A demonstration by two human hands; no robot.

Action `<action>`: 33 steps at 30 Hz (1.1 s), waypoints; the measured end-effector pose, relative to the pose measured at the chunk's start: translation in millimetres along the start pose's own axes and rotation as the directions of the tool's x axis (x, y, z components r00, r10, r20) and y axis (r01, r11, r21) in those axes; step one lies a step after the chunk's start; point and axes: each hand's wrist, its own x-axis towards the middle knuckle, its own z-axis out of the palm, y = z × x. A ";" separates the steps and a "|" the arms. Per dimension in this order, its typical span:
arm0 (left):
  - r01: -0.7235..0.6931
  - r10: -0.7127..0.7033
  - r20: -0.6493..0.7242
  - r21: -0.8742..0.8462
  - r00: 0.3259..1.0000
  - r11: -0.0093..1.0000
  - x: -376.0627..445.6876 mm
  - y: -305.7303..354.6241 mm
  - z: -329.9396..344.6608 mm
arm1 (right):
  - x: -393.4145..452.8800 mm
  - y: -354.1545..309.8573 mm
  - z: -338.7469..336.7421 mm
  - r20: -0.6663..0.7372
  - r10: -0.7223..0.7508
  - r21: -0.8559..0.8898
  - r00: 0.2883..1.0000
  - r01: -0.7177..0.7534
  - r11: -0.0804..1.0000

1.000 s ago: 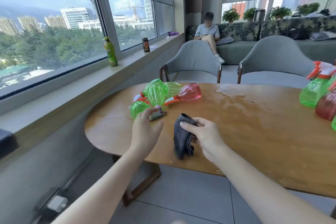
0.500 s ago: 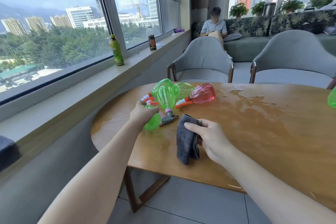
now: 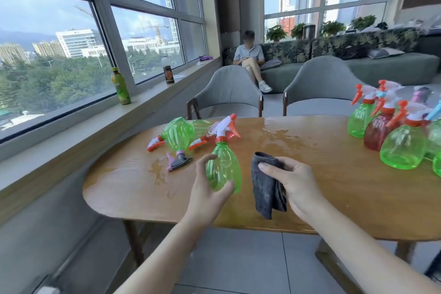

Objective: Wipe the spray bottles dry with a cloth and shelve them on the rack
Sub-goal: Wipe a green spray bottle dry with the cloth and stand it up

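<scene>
The left hand (image 3: pixel 210 188) holds a green bottle (image 3: pixel 223 167) upright by its lower body, thumb on the near side and fingers curled round the far side, just above the near part of the desk (image 3: pixel 334 186). The right hand (image 3: pixel 290 182) pinches a grey cloth (image 3: pixel 266 188), which hangs folded from its fingers just right of the bottle, not touching it.

This looks like the start of drying one bottle: it is picked up, the cloth is ready, and no wiping contact shows. The next move probably calls for bringing the cloth against the bottle's wall and rubbing round it while the left hand turns or steadies it, then over the white and orange trigger head (image 3: pixel 225 127).

More bottles lie on their sides at the far left in a pile (image 3: pixel 181 133), with a loose purple and grey sprayer head (image 3: pixel 179 161) beside them. A group of upright bottles (image 3: pixel 391 136) stands at the far right; no rack can be made out there, so where shelving happens is unclear.

Water pools (image 3: pixel 279 136) lie on the far middle of the desk and near the pile, so a dried bottle set down there would get wet again. The near edge runs just under both hands; a slip could drop the bottle to the floor. Between the pile and the right group there is open room for moving.
</scene>
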 end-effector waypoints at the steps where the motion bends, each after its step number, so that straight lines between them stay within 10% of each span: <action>1: -0.026 0.027 0.047 -0.038 0.999 0.999 -5.4 8.9 21.2 | -4.6 -8.0 -16.9 -0.047 -0.043 -0.021 0.998 0.042 0.999; 9: -0.054 0.142 0.379 -0.233 0.914 0.971 -27.7 73.3 158.9 | -29.6 -58.0 -157.9 -0.163 -0.453 -0.456 0.877 0.341 0.822; 17: -0.076 0.214 0.540 -0.267 0.814 0.961 -14.9 73.6 219.2 | -22.4 -35.7 -221.6 -0.235 -0.512 -0.457 0.826 0.371 0.808; 27: -0.029 0.200 0.608 -0.279 0.768 0.960 3.9 61.7 210.9 | -24.8 -6.9 -224.1 0.171 -0.603 -0.662 0.779 0.545 0.515; 33: 0.020 0.192 0.660 -0.300 0.726 0.954 7.5 58.7 208.3 | -16.0 -12.2 -225.1 0.149 -0.674 -0.743 0.723 0.532 0.407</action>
